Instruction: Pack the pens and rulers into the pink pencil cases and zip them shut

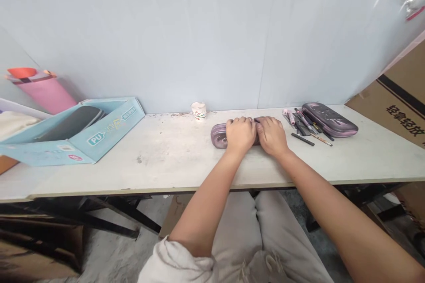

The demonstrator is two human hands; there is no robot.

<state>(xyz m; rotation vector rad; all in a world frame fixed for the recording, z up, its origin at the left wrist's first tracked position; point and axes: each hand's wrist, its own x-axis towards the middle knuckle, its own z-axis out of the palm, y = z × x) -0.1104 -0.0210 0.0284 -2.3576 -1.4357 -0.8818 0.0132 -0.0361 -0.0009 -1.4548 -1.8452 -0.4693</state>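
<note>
A dark purple pencil case [218, 136] with a pinkish zip edge lies on the table in front of me. My left hand [240, 133] is wrapped over its middle, fingers curled over the far side. Close beside it, my right hand [272, 134] grips the case's right part, thumb towards the left hand. Both hands cover most of the case; only its left end shows clearly. To the right, several pens and pencils [303, 124] lie in a loose pile against a second, similar pencil case [332, 120].
A paper cup [198, 111] stands near the wall. At the left, a light blue open box [109, 130] holds a dark grey case [73, 124], with a pink roll-like object [46, 90] behind. A cardboard carton [398, 101] leans at the right. The white table's [149, 177] front edge runs before my lap.
</note>
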